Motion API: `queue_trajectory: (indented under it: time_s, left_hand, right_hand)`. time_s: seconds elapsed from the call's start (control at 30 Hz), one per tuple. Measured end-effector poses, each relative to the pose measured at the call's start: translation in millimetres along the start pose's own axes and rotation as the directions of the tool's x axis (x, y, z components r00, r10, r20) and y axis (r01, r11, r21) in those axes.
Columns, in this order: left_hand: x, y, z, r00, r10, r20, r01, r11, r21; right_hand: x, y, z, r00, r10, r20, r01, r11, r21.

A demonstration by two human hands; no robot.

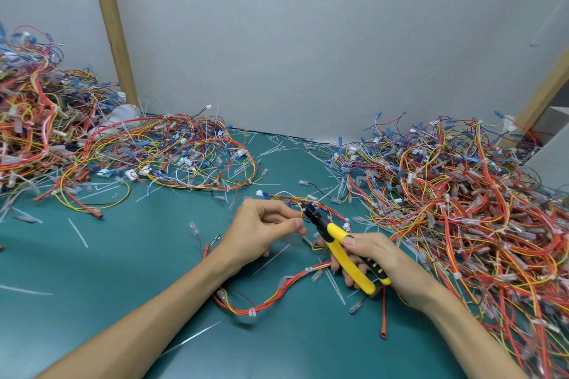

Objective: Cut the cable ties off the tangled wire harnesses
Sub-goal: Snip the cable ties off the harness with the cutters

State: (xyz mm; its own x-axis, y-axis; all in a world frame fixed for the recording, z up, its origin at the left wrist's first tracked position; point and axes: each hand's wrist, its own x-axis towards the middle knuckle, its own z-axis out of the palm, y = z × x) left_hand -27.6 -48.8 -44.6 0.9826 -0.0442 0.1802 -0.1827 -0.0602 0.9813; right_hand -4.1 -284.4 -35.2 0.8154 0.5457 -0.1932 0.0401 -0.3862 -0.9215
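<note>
Yellow-handled cutters [348,255] applied to one wire harness [271,298].
Right hand [378,258] grips both handles; tool axis runs from it up and leftward, nose pointing at the left hand [261,231], which pinches the harness wires there. Harness loop lies nearer than both hands, two white cable ties [252,312] visible on it. Two wire heaps: left heap [92,138] beyond the left hand, right heap [462,209] right of the right hand.

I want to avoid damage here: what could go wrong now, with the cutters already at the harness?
The cutters have their black tips among the wires of the harness, so they might nick a wire instead of a tie. The left hand pinches the harness right beside those tips; a slip could catch a fingertip.
</note>
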Motion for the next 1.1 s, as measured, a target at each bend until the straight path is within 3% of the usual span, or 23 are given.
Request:
queue_trajectory:
  time_s: [0.2, 0.6, 0.67, 0.8, 0.97, 1.1]
  left_hand:
    - [1, -1, 0, 1.0, -0.012, -0.02, 0.012, 1.0, -0.006]
    - [2, -5, -2, 1.0, -0.013, -0.02, 0.012, 1.0, -0.028]
    - [3, -4, -3, 0.999, -0.018, -0.032, 0.016, 0.999, -0.048]
    - [4, -3, -4, 0.998, -0.039, -0.05, 0.034, 0.995, -0.09]
    - [4, -2, -4, 0.998, -0.046, -0.048, 0.042, 0.995, -0.088]
    - [4, -1, -3, 0.997, -0.031, -0.069, 0.025, 0.997, -0.08]
  right_hand:
    - [1, -14, 4, 0.997, 0.075, 0.02, -0.073, 0.994, -0.075]
    - [-20, -21, 18, 0.989, -0.116, -0.094, 0.102, 0.985, -0.142]
    - [-19, -18, 24, 0.962, -0.202, -0.183, 0.15, 0.952, -0.267]
    - [-16, -9, 34, 0.836, -0.421, -0.351, 0.094, 0.742, -0.664]
    - [-12, -1, 30, 0.826, -0.48, -0.295, 0.131, 0.673, -0.728]
    - [-9, 5, 24, 0.868, -0.433, -0.243, 0.129, 0.67, -0.731]
